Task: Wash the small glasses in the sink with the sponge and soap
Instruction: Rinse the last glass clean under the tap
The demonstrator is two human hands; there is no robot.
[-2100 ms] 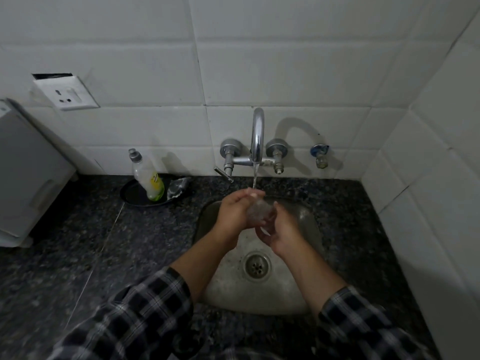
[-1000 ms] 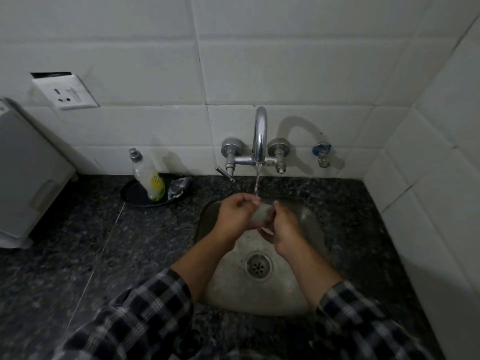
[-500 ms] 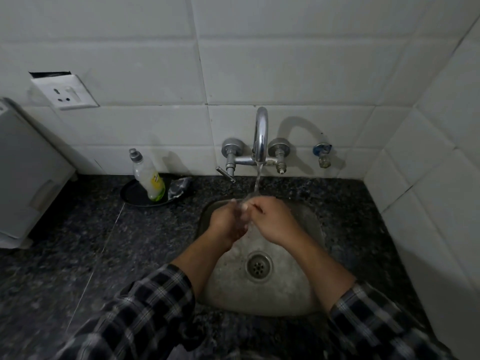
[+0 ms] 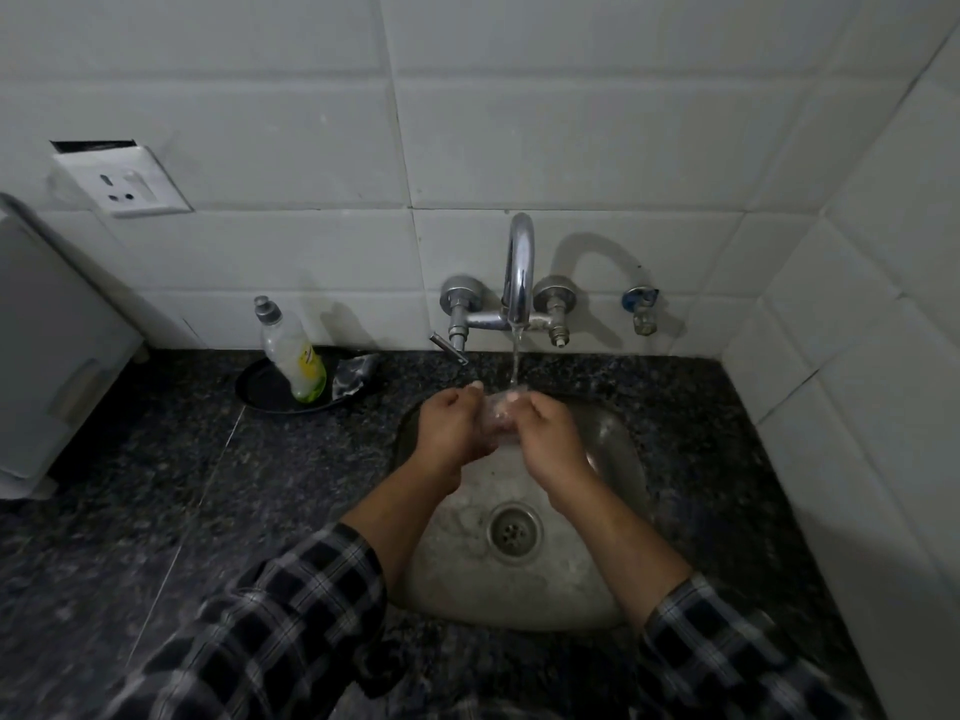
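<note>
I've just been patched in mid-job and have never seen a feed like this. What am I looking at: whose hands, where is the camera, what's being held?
There is no machine here: these are a person's two bare hands, seen from one wide-angle camera worn on the head, looking forward and down. The left hand and right hand both grip a small glass under water running from the tap, above the steel sink. On the dark counter at the left, a soap bottle stands in a black dish, with a crumpled scrubbing pad beside it.
</note>
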